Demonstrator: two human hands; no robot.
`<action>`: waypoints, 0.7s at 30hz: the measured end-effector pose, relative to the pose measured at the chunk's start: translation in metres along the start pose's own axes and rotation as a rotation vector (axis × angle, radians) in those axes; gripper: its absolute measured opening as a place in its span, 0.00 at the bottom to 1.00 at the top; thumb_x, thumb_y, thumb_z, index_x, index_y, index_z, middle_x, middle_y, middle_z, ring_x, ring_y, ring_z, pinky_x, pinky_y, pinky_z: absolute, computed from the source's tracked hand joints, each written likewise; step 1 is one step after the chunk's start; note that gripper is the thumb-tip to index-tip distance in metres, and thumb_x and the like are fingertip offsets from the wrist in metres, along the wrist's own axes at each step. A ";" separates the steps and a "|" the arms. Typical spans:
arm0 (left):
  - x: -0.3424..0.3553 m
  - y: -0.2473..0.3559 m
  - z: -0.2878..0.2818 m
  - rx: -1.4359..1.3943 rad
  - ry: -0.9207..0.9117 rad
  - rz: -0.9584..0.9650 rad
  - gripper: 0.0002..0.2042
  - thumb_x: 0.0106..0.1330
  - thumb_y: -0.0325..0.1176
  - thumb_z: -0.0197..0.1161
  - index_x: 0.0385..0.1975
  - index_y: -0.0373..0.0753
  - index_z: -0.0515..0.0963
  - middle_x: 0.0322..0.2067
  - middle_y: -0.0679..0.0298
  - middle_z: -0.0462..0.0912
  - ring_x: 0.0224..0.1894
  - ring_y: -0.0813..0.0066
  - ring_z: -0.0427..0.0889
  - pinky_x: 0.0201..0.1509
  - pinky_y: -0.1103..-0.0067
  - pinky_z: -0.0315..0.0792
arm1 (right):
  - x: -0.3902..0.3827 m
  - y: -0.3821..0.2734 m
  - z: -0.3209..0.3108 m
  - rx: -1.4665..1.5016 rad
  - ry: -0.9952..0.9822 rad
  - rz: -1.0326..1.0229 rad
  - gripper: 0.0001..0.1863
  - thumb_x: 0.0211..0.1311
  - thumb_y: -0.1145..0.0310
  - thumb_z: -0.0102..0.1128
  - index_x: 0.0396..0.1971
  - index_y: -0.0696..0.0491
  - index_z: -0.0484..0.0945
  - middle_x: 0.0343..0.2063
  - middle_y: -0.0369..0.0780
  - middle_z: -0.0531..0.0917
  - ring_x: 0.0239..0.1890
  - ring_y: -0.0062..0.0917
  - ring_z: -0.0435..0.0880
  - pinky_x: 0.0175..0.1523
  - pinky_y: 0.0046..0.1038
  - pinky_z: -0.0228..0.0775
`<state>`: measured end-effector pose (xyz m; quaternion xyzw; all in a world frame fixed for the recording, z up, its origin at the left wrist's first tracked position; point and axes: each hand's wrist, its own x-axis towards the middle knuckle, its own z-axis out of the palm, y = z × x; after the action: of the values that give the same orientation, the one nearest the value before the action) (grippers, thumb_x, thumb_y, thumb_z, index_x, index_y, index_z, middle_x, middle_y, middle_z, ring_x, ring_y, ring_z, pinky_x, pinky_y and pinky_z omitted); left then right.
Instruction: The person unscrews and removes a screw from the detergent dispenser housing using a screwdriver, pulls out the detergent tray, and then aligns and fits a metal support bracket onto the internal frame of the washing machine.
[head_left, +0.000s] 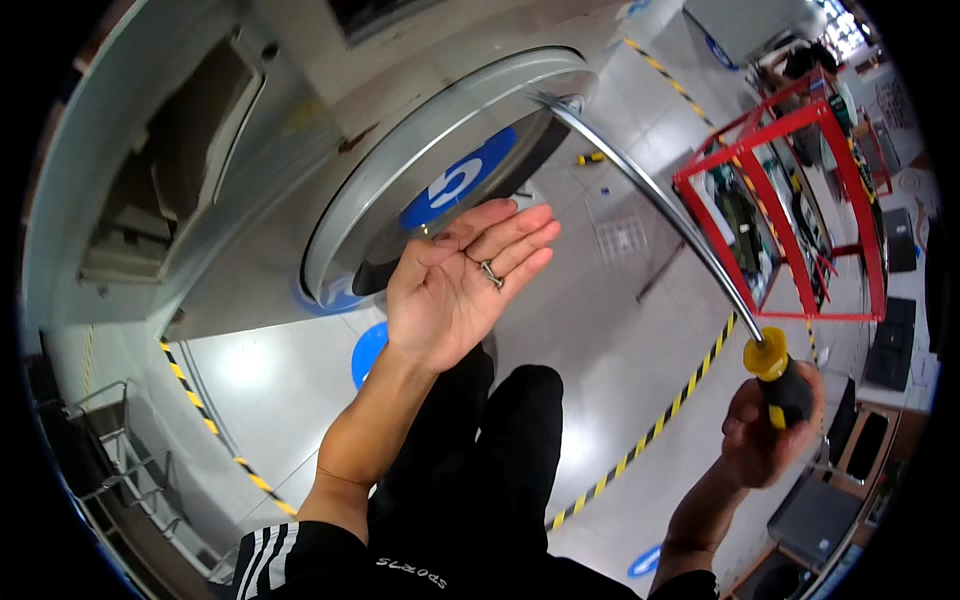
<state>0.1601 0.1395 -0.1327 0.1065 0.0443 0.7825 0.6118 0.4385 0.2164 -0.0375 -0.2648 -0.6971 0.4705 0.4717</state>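
Two hands: both yours, your left hand point(450, 285) near the middle of the frame and your right hand point(765, 440) at the lower right, well apart.
Left fingers: stretched out and open, palm turned up.
Screws in palm: small metal screws point(491, 274) lie loose at the base of your left fingers; they look like a pair, but they are too small to count surely.
Right fingers: closed round the yellow-and-black handle of a long screwdriver point(780, 385).
Screwdriver shaft: silver, running from your right hand toward the upper middle, where its far end overlaps the upper end of the door in the frame.
Round door: a grey-rimmed door point(345, 210), upper middle, just beyond your left hand, with a blue sticker point(465, 180) on its face.
Machine side: a pale housing point(235, 270) fills the upper left, with a recessed opening point(180, 160) in it.
Floor: yellow-and-black tape point(650, 440) crosses it at the lower right of your legs point(450, 440); a small yellow-and-black tool point(591, 158) lies upper right of the door.
Red rack: a red frame point(850, 230) holding mixed items stands at the upper right.
Wire rack: a metal rack point(125, 470) sits at the lower left.
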 end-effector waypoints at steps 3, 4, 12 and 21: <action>-0.003 0.004 0.039 -0.036 0.064 -0.087 0.26 0.60 0.31 0.37 0.60 0.31 0.60 0.61 0.43 0.58 0.67 0.49 0.51 0.70 0.62 0.45 | -0.014 -0.017 -0.018 0.331 0.126 0.307 0.31 0.65 0.50 0.42 0.54 0.64 0.58 0.21 0.40 0.70 0.14 0.17 0.66 0.14 0.16 0.57; -0.005 0.005 0.053 -0.032 0.063 -0.098 0.26 0.60 0.31 0.37 0.60 0.31 0.59 0.61 0.44 0.57 0.67 0.49 0.51 0.70 0.62 0.45 | -0.022 -0.025 -0.023 0.458 0.181 0.402 0.31 0.66 0.50 0.41 0.54 0.64 0.58 0.21 0.40 0.71 0.14 0.17 0.66 0.14 0.16 0.57; 0.000 0.015 0.183 -0.097 0.168 -0.230 0.29 0.50 0.15 0.39 0.58 0.30 0.60 0.61 0.43 0.57 0.67 0.52 0.52 0.70 0.66 0.47 | -0.067 -0.146 0.007 1.352 0.087 0.922 0.34 0.59 0.55 0.54 0.58 0.60 0.55 0.21 0.45 0.73 0.17 0.28 0.74 0.23 0.24 0.69; -0.052 -0.016 0.261 0.060 0.219 -0.357 0.28 0.51 0.09 0.38 0.57 0.28 0.62 0.58 0.45 0.64 0.65 0.52 0.56 0.69 0.66 0.52 | -0.076 -0.244 -0.003 1.055 -0.060 1.070 0.22 0.49 0.71 0.59 0.43 0.54 0.60 0.26 0.47 0.73 0.24 0.31 0.76 0.27 0.26 0.67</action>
<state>0.2450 0.0775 0.1123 0.0294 0.1518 0.6668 0.7290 0.4909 0.0540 0.1523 -0.2932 -0.1680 0.9142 0.2238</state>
